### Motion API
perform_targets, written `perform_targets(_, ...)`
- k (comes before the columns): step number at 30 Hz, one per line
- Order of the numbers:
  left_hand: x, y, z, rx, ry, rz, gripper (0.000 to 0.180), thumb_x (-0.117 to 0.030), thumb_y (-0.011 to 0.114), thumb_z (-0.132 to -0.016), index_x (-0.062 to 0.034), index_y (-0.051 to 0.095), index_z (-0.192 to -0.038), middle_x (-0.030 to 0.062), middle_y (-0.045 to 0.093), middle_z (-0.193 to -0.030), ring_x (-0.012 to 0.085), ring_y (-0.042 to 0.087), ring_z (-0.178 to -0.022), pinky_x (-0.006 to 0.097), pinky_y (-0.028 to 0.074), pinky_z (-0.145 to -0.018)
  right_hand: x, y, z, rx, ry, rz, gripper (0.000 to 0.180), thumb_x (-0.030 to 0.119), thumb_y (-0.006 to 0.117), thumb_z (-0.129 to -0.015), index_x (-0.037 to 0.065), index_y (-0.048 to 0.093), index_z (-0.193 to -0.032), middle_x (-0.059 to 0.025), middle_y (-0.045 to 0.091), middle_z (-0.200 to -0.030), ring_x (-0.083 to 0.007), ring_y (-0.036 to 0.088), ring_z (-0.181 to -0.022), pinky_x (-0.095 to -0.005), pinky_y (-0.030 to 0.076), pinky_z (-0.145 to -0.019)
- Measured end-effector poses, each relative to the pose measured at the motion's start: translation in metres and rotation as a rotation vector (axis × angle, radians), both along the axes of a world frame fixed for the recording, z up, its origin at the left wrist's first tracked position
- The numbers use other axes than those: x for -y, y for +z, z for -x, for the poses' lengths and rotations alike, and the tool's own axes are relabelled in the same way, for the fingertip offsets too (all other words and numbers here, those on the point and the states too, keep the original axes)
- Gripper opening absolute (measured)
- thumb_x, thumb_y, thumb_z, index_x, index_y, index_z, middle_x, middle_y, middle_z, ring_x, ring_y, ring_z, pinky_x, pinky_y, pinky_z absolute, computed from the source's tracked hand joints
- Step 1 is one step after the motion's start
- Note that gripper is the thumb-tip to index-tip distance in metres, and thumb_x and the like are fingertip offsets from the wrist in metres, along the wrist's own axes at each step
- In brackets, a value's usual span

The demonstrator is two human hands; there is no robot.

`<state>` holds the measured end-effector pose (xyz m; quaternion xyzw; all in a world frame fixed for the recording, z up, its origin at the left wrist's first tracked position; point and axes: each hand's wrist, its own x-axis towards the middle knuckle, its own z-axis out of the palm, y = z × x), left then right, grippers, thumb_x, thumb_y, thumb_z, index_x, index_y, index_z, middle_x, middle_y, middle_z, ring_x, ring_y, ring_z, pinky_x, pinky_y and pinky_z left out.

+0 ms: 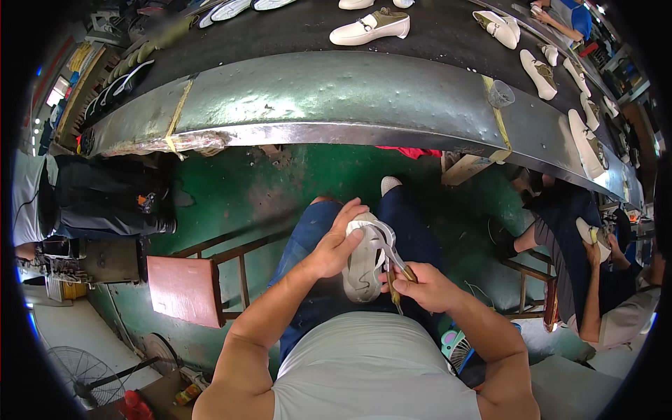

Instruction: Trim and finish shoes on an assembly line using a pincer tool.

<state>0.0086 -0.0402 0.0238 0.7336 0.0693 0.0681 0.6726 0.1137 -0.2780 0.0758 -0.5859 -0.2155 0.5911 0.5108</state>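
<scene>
A seated worker is holding 1 pale shoe (362, 269) above the lap, with the left hand (341, 246) clamped on its upper left side, thumb lying across it. The right hand (425, 285) is clamped around the handles of 1 pair of pliers (393, 257), whose metal head is overlapping the shoe's right edge; the exact contact is staying hidden.

Ahead, the rounded metal edge of a dark table (308, 98) is running well apart from the hands, with green floor (280, 178) spreading between that edge and the knees. On the left, 1 stool (183, 290) is standing beyond the left elbow.

The table is carrying at least 8 shoes, among them 1 cream-and-olive loafer (369, 28); 2 yellow strips (180, 112) are crossing its edge, and 1 clear cup (500, 93) is resting there. At right, 1 seated co-worker (595, 280) is holding 1 shoe (590, 234). A dark line is curving across the worker's shoe, too small to read as lettering.
</scene>
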Motion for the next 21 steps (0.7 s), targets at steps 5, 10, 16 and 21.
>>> perform_targets(5,0.0,-0.001,0.006,-0.01,0.068,-0.092,0.045,-0.017,0.051,-0.102,-0.0035,0.044,-0.144,0.021,0.036,-0.154,0.0323,0.036,-0.144,0.038,0.028,-0.117,-0.013,0.019,-0.004,-0.139,0.05,0.129,0.03,0.019,0.057,-0.099,-0.003,0.057,-0.12,-0.0097,0.069,-0.096,-0.0172,0.066,-0.083,-0.0347,0.053,-0.076)
perform_targets(10,0.003,-0.021,0.005,0.091,0.209,-0.069,0.04,-0.009,0.054,-0.101,-0.0009,0.05,-0.139,0.0228,0.047,-0.146,0.0332,0.041,-0.141,0.038,0.033,-0.115,-0.023,-0.021,0.004,0.616,0.16,0.136,0.028,0.019,0.056,-0.1,-0.004,0.054,-0.117,-0.014,0.066,-0.085,-0.0231,0.067,-0.078,-0.0379,0.054,-0.073)
perform_targets(16,0.002,-0.02,0.011,0.11,0.243,-0.216,0.034,-0.005,0.052,-0.101,-0.0001,0.055,-0.135,0.0237,0.046,-0.148,0.0339,0.041,-0.142,0.039,0.036,-0.113,-0.03,-0.044,0.015,0.923,0.042,0.063,0.032,0.02,0.057,-0.098,-0.006,0.054,-0.116,-0.0241,0.066,-0.097,-0.0434,0.065,-0.088,-0.0482,0.052,-0.078)
perform_targets(21,-0.001,-0.026,0.014,0.124,0.194,-0.145,0.038,-0.005,0.053,-0.101,-0.001,0.053,-0.138,0.0221,0.045,-0.149,0.0317,0.044,-0.14,0.036,0.033,-0.115,-0.027,-0.011,0.013,0.956,0.164,0.201,0.03,0.017,0.059,-0.096,-0.006,0.053,-0.116,-0.026,0.065,-0.104,-0.0457,0.065,-0.09,-0.051,0.052,-0.079)
